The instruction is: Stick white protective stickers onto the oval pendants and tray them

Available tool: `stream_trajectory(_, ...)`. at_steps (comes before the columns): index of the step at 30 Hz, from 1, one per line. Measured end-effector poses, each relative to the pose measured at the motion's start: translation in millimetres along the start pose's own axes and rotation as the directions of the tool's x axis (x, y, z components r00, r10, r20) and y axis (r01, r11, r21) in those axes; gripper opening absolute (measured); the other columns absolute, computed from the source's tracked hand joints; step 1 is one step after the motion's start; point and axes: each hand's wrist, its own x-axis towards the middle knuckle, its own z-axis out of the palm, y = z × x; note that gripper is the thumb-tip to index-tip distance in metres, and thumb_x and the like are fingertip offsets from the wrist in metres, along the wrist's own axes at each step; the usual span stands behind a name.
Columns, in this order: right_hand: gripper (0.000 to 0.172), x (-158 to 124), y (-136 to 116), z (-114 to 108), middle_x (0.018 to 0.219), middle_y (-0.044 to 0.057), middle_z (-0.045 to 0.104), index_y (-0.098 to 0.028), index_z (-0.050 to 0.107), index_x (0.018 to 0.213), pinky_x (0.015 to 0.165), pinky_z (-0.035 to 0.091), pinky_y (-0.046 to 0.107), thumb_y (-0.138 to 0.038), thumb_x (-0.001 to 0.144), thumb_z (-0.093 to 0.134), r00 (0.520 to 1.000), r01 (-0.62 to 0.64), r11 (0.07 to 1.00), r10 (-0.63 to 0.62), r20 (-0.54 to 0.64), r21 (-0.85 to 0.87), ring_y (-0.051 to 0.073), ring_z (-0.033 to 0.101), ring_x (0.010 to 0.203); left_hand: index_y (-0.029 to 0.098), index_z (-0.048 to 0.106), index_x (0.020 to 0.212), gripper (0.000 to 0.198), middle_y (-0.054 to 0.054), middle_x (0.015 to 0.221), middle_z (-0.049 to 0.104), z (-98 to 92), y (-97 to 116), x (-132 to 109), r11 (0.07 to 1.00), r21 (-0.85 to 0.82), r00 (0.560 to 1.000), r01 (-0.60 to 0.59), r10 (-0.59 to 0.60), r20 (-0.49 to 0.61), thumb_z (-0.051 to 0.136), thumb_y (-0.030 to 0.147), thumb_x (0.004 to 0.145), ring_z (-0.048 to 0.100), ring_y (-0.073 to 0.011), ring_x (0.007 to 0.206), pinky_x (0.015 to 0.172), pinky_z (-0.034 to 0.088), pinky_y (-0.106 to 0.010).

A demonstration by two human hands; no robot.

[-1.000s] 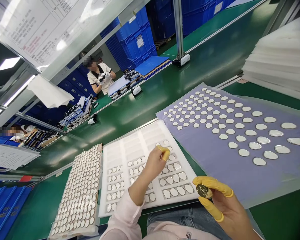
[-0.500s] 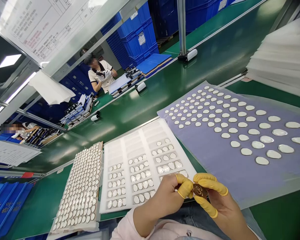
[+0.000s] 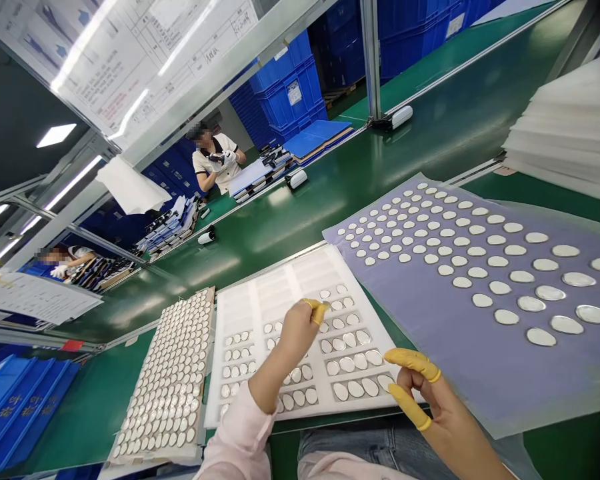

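My left hand (image 3: pixel 303 327), with yellow finger cots, reaches over the white foam tray (image 3: pixel 275 280); its fingers are pinched at the upper right column of oval pieces, and a small piece seems to show at the fingertips, too small to make out. Rows of white oval pieces (image 3: pixel 347 341) lie in the tray's slots. My right hand (image 3: pixel 420 393), also in yellow finger cots, is apart from it by the tray's lower right corner, thumb and forefinger spread with nothing between them.
On the right, a purple sheet (image 3: pixel 405 293) carries many oval pieces. A board (image 3: pixel 165 373) packed with ovals lies left of the tray. Behind runs a green conveyor (image 3: pixel 250 220), with a person (image 3: pixel 220 160) beyond it. White foam sheets (image 3: pixel 570 133) are stacked at right.
My left hand has left the right hand and moved up and left over the tray. The brown oval piece no longer shows between my hands; my right fingers are now empty. The view has shifted slightly.
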Motion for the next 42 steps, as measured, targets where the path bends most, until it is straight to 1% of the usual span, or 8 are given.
stream_trajectory(4,0.029,-1,3,-9,0.072,-0.006,0.050,-0.034,0.052,0.125,0.084,0.054,0.027,-0.031,0.096,0.053,0.997,-0.065,0.998,0.064,0.030,0.021,0.012,0.058,0.064,0.015,0.064,0.087,0.026,-0.011,0.094,0.067,11.0,-17,38,0.970,0.243,1.000,0.018,-0.020,0.005,0.041,0.016,0.100,0.061,-0.0218,0.093,0.079,0.048,-0.031)
stream_trajectory(8,0.031,-5,9,-15,0.074,-0.005,0.051,-0.032,0.053,0.127,0.085,0.054,0.026,-0.034,0.096,0.055,0.990,-0.139,0.989,0.138,0.021,0.056,0.012,0.059,0.068,0.014,0.066,0.090,0.022,-0.011,0.096,0.067,26.2,-23,54,0.932,0.359,0.996,-0.040,0.008,0.090,0.048,0.001,0.089,0.061,-0.0229,0.097,0.080,0.048,-0.031)
stream_trajectory(13,0.031,-7,15,-16,0.073,-0.005,0.050,-0.030,0.056,0.124,0.080,0.054,0.026,-0.039,0.095,0.056,0.979,-0.202,0.973,0.203,0.002,0.115,0.013,0.057,0.068,0.016,0.067,0.101,0.024,-0.009,0.104,0.068,24.5,-32,61,0.908,0.408,0.986,-0.096,0.032,0.162,0.045,0.009,0.094,0.059,-0.0216,0.101,0.084,0.048,-0.030)
stream_trajectory(18,0.029,-5,16,-15,0.073,-0.005,0.047,-0.031,0.055,0.124,0.078,0.052,0.026,-0.040,0.097,0.054,0.979,-0.206,0.970,0.203,0.036,0.126,0.013,0.055,0.067,0.017,0.067,0.105,0.029,-0.007,0.106,0.069,21.7,-34,62,0.882,0.455,0.978,-0.124,0.032,0.204,0.044,0.006,0.092,0.059,-0.0212,0.101,0.085,0.047,-0.030)
stream_trajectory(26,0.029,-3,13,-16,0.072,-0.004,0.049,-0.030,0.060,0.121,0.073,0.053,0.027,-0.044,0.095,0.056,0.976,-0.215,0.964,0.218,0.001,0.158,0.015,0.057,0.069,0.015,0.064,0.111,0.038,-0.013,0.110,0.066,36.6,-11,47,0.843,0.532,0.990,-0.079,0.004,0.141,0.044,-0.003,0.084,0.058,-0.0251,0.104,0.088,0.045,-0.035)
stream_trajectory(30,0.031,-4,17,-17,0.072,-0.003,0.051,-0.030,0.062,0.118,0.071,0.053,0.025,-0.048,0.093,0.059,0.964,-0.247,0.955,0.259,-0.059,0.167,0.017,0.061,0.077,0.017,0.066,0.109,0.038,-0.011,0.110,0.066,36.7,-17,41,0.851,0.517,0.988,-0.086,0.007,0.152,0.042,-0.003,0.086,0.059,-0.0236,0.103,0.088,0.045,-0.034)
stream_trajectory(35,0.032,-1,19,-18,0.073,-0.003,0.049,-0.029,0.063,0.117,0.070,0.054,0.025,-0.050,0.093,0.058,0.959,-0.274,0.947,0.283,-0.030,0.169,0.017,0.060,0.075,0.017,0.068,0.109,0.043,-0.010,0.113,0.065,36.4,-25,39,0.870,0.488,0.991,-0.066,-0.001,0.136,0.043,-0.005,0.082,0.059,-0.0227,0.103,0.088,0.046,-0.032)
stream_trajectory(42,0.030,1,18,-19,0.071,-0.004,0.048,-0.028,0.063,0.116,0.075,0.055,0.026,-0.047,0.094,0.056,0.967,-0.247,0.961,0.252,-0.026,0.126,0.015,0.059,0.070,0.019,0.069,0.111,0.051,-0.009,0.120,0.065,37.7,-20,42,0.903,0.425,0.993,-0.061,0.010,0.122,0.043,-0.008,0.077,0.060,-0.0214,0.107,0.092,0.046,-0.031)
